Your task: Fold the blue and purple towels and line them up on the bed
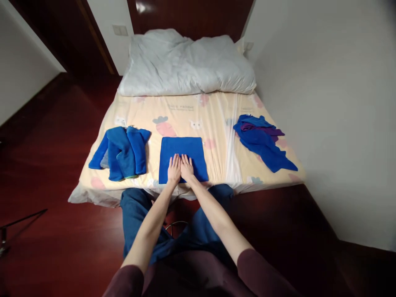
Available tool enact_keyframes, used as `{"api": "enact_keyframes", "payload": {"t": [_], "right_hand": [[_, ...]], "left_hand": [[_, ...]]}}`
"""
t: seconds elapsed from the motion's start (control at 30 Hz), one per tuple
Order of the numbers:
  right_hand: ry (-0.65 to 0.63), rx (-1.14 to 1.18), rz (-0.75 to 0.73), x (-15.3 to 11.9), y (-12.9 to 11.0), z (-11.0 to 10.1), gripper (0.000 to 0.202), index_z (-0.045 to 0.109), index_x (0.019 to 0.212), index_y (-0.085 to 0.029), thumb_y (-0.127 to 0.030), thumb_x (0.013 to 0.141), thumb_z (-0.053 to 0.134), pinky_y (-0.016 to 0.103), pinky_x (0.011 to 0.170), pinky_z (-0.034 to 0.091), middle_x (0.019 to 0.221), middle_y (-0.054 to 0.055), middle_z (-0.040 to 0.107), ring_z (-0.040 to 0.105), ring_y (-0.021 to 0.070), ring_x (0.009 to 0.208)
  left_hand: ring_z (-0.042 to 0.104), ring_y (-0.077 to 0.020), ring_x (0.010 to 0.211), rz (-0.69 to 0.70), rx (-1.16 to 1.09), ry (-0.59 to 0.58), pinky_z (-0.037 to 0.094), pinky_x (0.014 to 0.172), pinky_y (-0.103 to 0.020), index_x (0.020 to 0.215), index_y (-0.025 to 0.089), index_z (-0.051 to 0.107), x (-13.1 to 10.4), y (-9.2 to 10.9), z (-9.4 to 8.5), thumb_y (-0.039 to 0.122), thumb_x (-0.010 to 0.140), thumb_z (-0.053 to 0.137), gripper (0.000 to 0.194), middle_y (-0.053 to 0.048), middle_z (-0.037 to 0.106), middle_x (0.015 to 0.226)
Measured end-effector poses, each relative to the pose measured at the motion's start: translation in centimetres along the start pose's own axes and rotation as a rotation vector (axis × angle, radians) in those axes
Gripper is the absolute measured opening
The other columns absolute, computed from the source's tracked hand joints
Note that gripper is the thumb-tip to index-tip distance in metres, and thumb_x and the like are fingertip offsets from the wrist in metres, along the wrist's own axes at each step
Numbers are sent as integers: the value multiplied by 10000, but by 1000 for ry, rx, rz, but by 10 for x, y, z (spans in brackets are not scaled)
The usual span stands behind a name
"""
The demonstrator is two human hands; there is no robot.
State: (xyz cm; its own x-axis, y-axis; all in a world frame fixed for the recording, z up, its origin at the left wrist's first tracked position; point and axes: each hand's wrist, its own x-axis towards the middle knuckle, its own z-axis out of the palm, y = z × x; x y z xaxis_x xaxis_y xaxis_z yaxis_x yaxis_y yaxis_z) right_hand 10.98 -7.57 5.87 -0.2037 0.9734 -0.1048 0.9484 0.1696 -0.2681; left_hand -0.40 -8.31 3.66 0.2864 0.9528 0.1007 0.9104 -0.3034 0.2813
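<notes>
A blue cloth (182, 145) lies flat and nearly square near the front edge of the bed, right in front of me. My left hand (174, 168) rests palm down on its middle, fingers stretched out. Beside it, almost touching, my right hand (187, 167) also presses flat on the cloth with straight fingers. To the left sits a group of blue cloths (125, 154), rolled or folded and leaning over each other. On the right is a loose, crumpled heap of blue cloths (261, 140) with a purple cloth (272, 130) among them.
The bed has a cream sheet (216, 119) printed with carrots and cats. A bunched white quilt (188, 64) lies across its far end, below a dark headboard (188, 16). A white wall (324, 103) runs along the right; dark red floor (55, 173) shows at the left.
</notes>
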Motion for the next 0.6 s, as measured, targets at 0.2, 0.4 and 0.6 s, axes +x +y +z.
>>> {"api": "enact_keyframes", "payload": {"t": [0.2, 0.4, 0.6], "right_hand": [[148, 57, 69, -24, 8, 34, 572, 332, 1625, -160, -328, 1080, 284, 505, 1294, 96, 1724, 94, 174, 151, 251, 1604], [242, 65, 46, -25, 20, 44, 600, 331, 1625, -163, -416, 1081, 313, 492, 1294, 105, 1721, 101, 190, 159, 240, 1602], [264, 43, 62, -39, 38, 36, 617, 329, 1626, -162, -451, 1081, 311, 497, 1295, 94, 1716, 116, 202, 156, 244, 1603]], "left_hand": [[243, -261, 1580, -32, -35, 96, 199, 1297, -506, 1583, 107, 396, -26, -4, 31, 276, 1023, 296, 594, -120, 286, 1682], [232, -276, 1583, -16, -48, 174, 197, 1297, -507, 1578, 106, 409, -32, -13, 29, 346, 1033, 332, 600, -135, 267, 1687], [240, -273, 1580, -3, -39, 179, 180, 1301, -509, 1596, 145, 384, -52, -30, 23, 394, 1035, 352, 614, -115, 267, 1690]]}}
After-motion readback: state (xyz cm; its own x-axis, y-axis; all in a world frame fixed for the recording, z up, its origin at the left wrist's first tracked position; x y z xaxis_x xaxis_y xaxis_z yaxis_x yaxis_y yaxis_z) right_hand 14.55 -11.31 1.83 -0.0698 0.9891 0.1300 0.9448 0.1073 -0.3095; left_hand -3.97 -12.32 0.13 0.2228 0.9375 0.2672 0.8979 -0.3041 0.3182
